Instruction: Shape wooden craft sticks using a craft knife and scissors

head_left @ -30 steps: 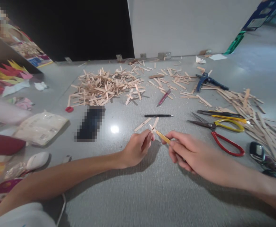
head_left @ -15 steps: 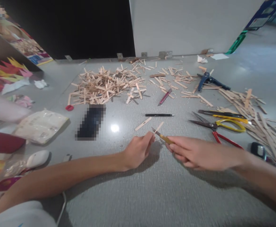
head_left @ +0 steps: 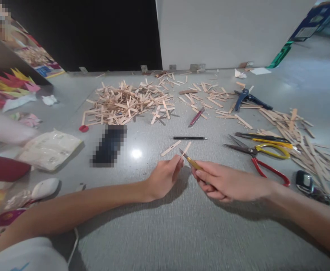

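My left hand (head_left: pixel 165 176) pinches a thin wooden stick (head_left: pixel 186 148) that points up and away over the grey table (head_left: pixel 165 226). My right hand (head_left: pixel 224 182) grips a yellow-handled craft knife (head_left: pixel 191 162), and its blade tip lies against the stick just beyond my left fingertips. A second loose stick (head_left: pixel 171 148) lies flat just behind my left hand.
A big pile of cut sticks (head_left: pixel 125 103) lies at the back, with more sticks (head_left: pixel 297 131) at the right. Red and yellow scissors (head_left: pixel 262 156), a black pen (head_left: pixel 189 138), a maroon cutter (head_left: pixel 196 116), blue pliers (head_left: pixel 245 97), a phone (head_left: pixel 108 146), a plastic bag (head_left: pixel 47 148) and a mouse (head_left: pixel 44 188) surround my hands.
My right hand has rolled flatter and drawn slightly left and down with the knife. The left hand and its stick have stayed almost in place.
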A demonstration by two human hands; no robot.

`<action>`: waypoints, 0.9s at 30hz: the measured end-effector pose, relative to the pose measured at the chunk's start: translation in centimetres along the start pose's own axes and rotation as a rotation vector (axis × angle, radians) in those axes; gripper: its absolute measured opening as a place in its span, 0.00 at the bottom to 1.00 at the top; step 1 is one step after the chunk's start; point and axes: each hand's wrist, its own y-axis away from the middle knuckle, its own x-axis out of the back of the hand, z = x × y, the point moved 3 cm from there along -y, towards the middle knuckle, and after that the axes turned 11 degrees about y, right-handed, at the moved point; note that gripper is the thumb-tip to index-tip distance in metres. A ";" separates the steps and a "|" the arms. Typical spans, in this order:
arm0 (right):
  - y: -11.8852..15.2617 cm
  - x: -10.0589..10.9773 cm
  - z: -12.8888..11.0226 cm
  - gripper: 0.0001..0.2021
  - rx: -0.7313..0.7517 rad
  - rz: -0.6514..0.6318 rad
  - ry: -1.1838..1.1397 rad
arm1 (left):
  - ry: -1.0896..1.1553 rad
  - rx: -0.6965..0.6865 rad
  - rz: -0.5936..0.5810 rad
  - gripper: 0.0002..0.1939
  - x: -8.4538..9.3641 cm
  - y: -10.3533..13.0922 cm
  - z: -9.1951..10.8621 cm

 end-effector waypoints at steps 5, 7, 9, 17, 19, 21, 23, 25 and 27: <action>-0.1 1.1 -0.5 0.12 0.161 0.341 0.419 | 0.103 0.040 -0.012 0.17 0.5 -0.6 0.6; 0.1 2.2 -0.7 0.19 0.110 0.396 0.564 | 0.256 0.076 -0.076 0.18 0.5 -0.9 0.8; 0.5 3.4 -0.9 0.22 0.106 0.422 0.655 | 0.500 0.144 -0.144 0.18 0.4 -1.2 0.8; 0.5 2.7 -0.6 0.15 0.275 0.401 0.909 | 0.815 0.346 -0.183 0.37 -0.1 -1.0 0.9; 0.4 2.1 -0.8 0.15 0.274 0.395 0.922 | 0.741 0.328 -0.198 0.32 -0.1 -1.0 1.0; 0.4 1.9 -1.0 0.16 0.255 0.426 0.945 | 0.688 0.290 -0.222 0.22 -0.1 -1.0 1.2; 0.5 2.0 -1.2 0.17 0.222 0.468 0.987 | 0.656 0.273 -0.242 0.17 -0.1 -1.0 1.2; 0.4 2.2 -1.2 0.18 0.208 0.480 1.035 | 0.644 0.276 -0.244 0.17 -0.1 -1.0 1.2; 0.4 2.5 -1.3 0.18 0.237 0.482 1.078 | 0.663 0.276 -0.245 0.17 -0.1 -0.9 1.1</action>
